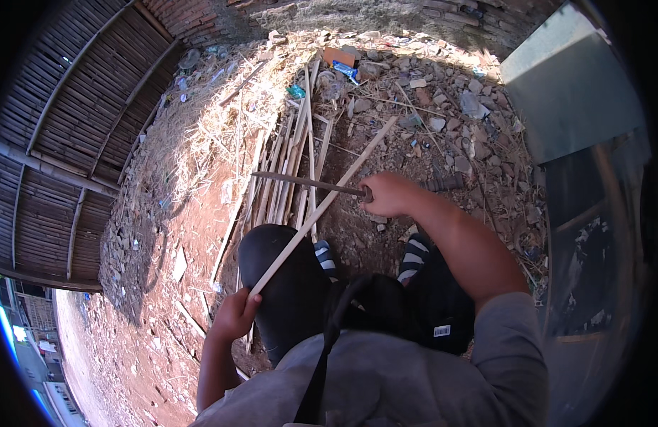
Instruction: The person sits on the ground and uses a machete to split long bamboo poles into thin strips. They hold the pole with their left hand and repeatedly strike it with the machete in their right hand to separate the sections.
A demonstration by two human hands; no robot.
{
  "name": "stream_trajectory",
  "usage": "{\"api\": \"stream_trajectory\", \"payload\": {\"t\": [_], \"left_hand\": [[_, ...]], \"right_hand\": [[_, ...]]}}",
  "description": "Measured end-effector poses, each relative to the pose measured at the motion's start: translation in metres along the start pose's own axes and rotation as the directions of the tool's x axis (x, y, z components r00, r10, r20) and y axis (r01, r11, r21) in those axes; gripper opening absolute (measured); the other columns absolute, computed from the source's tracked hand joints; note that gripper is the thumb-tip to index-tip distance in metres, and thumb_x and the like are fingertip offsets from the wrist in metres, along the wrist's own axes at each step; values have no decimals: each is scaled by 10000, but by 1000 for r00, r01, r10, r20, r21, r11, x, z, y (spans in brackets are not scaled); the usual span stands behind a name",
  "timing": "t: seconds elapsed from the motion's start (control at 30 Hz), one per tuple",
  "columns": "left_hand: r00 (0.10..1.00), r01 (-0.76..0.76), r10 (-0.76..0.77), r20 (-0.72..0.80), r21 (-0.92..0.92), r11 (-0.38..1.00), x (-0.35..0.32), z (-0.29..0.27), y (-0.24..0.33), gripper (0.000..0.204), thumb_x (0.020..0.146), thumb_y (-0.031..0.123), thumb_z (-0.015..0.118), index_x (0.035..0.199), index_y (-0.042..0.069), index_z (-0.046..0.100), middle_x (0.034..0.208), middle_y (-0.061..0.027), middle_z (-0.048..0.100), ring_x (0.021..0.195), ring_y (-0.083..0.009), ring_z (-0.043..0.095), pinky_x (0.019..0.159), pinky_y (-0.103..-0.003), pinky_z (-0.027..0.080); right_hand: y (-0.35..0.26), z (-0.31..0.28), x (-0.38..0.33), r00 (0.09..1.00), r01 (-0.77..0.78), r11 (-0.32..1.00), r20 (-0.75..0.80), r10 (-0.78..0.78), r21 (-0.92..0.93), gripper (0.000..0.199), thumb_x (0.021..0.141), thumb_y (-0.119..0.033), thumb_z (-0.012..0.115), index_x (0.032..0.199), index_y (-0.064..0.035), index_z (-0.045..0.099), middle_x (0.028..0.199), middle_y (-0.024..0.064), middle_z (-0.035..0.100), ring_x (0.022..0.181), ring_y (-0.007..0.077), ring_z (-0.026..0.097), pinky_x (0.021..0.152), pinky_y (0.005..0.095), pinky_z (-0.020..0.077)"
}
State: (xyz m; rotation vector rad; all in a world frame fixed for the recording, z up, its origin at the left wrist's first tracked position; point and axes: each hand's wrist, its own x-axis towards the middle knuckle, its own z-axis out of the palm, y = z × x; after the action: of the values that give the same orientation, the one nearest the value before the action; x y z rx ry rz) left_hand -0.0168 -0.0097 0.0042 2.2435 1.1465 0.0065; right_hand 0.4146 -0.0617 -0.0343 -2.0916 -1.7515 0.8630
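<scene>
My left hand [233, 313] is closed round the near end of a long pale bamboo strip [286, 250]. The strip slants over my left knee, up and away to the right. In my closed right hand [387, 195] is a long, narrow-bladed knife [300, 181], its handle mostly hidden by the fingers. Its blade points left and crosses the strip beyond my knee; whether it bites into the strip I cannot tell. Beneath the blade, a pile of similar split strips [280, 160] lies lengthwise on the ground.
Stones and rubble [443, 117] cover the ground ahead and right, with a blue wrapper [345, 71] among them. A slatted bamboo wall [72, 92] stands left, a brick wall [386, 20] at the back. To the right leans a grey panel [567, 85]. My striped-covered feet [414, 256] are close by.
</scene>
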Motion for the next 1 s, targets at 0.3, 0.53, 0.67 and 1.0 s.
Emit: {"api": "stream_trajectory", "payload": {"t": [0.3,0.53,0.67,1.0], "left_hand": [[1000,26,-26,11,-60,998,3,-2,4,433,1026,367,556,833,-21,559,679,-198,579,640,-301,587,619,-430,445],[999,33,-30,34,-66,997,-1,1,-10,435,1038,367,532,854,-26,572,679,-181,585,637,-269,573,619,-423,443],[994,85,-75,81,-123,989,8,-1,-8,432,1046,366,515,878,-25,584,730,-189,608,693,-257,590,659,-418,455],[999,22,-21,-41,22,1000,-2,9,-8,402,1026,347,555,840,-10,549,675,-218,594,631,-382,611,587,-448,448]], "right_hand": [[69,0,16,978,-60,995,-194,73,76,457,793,-343,755,1124,-34,692,931,207,706,911,385,686,813,461,539],[9,7,-2,976,219,971,37,-216,-92,422,785,-354,779,1035,-25,693,924,196,703,920,374,688,810,467,538],[79,9,15,971,-61,985,-218,96,159,507,770,-384,788,1124,-30,706,932,187,707,928,349,697,799,450,536],[14,-7,-9,999,35,999,32,-33,-41,480,771,-320,773,1116,2,685,1003,210,707,967,376,682,851,455,540]]}}
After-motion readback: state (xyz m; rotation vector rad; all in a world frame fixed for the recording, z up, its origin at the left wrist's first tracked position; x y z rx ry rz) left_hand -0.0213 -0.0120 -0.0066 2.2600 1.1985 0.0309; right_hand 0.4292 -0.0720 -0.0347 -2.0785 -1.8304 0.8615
